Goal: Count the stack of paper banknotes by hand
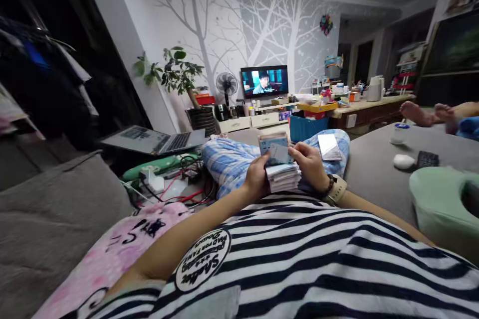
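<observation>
In the head view, a small blue printed packet (275, 143) stands tilted up in front of my lap, with a pale card-like piece (279, 152) on its face. My left hand (256, 175) is closed round its left side, thumb on the front. The fingers of my right hand (309, 163) pinch the right edge of the packet and the pale piece; which of them it grips is hard to tell. Just below, a stack of thin white packets (283, 177) rests against my striped shirt, between both hands.
A phone-like white slab (329, 147) lies on my right knee. An open laptop (157, 140) and tangled cables (190, 174) are at left. At right are a white mouse (403, 161), a lidded cup (400, 133), a green plastic seat (441, 194) and another person's feet (426, 113).
</observation>
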Available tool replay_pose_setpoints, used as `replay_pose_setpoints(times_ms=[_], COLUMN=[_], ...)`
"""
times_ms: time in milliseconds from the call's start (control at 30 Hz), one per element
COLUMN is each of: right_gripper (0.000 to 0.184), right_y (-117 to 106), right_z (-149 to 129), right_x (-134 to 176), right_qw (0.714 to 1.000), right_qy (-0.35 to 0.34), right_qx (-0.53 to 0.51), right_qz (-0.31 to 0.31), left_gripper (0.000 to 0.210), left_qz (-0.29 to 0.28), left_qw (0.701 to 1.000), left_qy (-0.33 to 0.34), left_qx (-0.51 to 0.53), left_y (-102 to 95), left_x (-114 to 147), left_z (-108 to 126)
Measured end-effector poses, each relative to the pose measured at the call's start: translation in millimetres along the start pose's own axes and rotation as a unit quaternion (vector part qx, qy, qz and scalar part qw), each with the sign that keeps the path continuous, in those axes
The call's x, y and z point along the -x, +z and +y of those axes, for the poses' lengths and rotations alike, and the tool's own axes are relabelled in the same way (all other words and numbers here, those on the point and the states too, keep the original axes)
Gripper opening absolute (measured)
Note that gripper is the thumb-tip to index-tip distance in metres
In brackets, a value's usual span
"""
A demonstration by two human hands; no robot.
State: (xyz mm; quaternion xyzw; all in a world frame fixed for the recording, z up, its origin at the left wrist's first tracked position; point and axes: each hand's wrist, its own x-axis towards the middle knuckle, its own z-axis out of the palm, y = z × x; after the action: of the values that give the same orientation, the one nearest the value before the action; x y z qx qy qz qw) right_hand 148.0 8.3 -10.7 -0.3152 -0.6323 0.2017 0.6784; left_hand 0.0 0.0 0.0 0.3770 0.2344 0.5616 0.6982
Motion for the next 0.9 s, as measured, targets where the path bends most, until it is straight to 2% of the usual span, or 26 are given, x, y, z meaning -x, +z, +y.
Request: replay_pose_setpoints(times_ms=[167, 367, 900], right_gripper=[0.037, 0.032, 0.029], right_y=[0.4, -0.7, -0.5], right_z=[-1.5, -0.1, -1.2], right_x=[0.7, 4.3, 4.6], right_qw=[1.0, 0.998, 0.995], right_qy=[-0.022, -0.061, -0.07], right_qx=[-0.004, -0.018, -0.056], right_qz=[0.0, -0.026, -0.046], left_gripper=[0.042, 0.045, 0.038], left_qz=[-0.003, -0.013, 0.002], left_qw=[0.999, 1.0, 1.0], left_qy=[-0.032, -0.005, -0.017], left_qx=[0.016, 0.019, 0.016], left_y=[-1.1, -3.1, 7.3], left_x=[-4.2, -7.0, 2.8], left_z=[2.4, 3.0, 5.6])
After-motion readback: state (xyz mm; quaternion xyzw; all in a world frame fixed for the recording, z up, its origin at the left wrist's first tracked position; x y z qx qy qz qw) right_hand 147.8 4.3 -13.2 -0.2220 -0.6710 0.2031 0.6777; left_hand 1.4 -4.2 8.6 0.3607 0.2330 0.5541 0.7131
